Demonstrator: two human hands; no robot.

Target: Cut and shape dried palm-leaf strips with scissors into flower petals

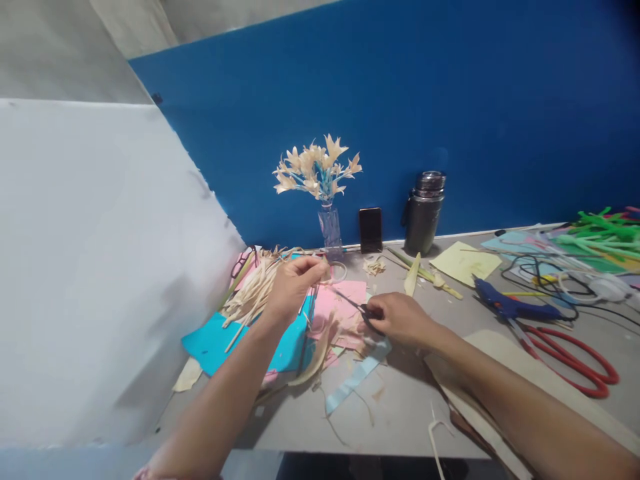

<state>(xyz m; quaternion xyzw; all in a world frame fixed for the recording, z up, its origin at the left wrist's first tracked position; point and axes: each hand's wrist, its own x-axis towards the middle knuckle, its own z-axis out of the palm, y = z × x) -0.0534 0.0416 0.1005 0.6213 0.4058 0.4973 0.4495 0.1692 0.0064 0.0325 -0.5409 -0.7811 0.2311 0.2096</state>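
Note:
My left hand (299,285) is closed in a pinch above the pink paper (356,291); what lies between its fingertips is too small to make out. My right hand (404,320) grips small scissors (369,315) by their dark handles, with the blades pointing left towards the pinching fingers. Under the hands lie pale dried husk scraps (323,350). Bright blue sheets (285,350) and a bundle of dry husk strips (253,288) rest beside my left hand. Close to its fingertips is a pale ring (340,272), perhaps a tape roll.
Husk flowers (320,165) stand in a clear plastic bottle (330,230) at the back, near a phone (371,230) and a dark flask (425,213). To the right are a blue glue gun (520,307), red-handled scissors (575,360), cables and green pipe cleaners (605,230).

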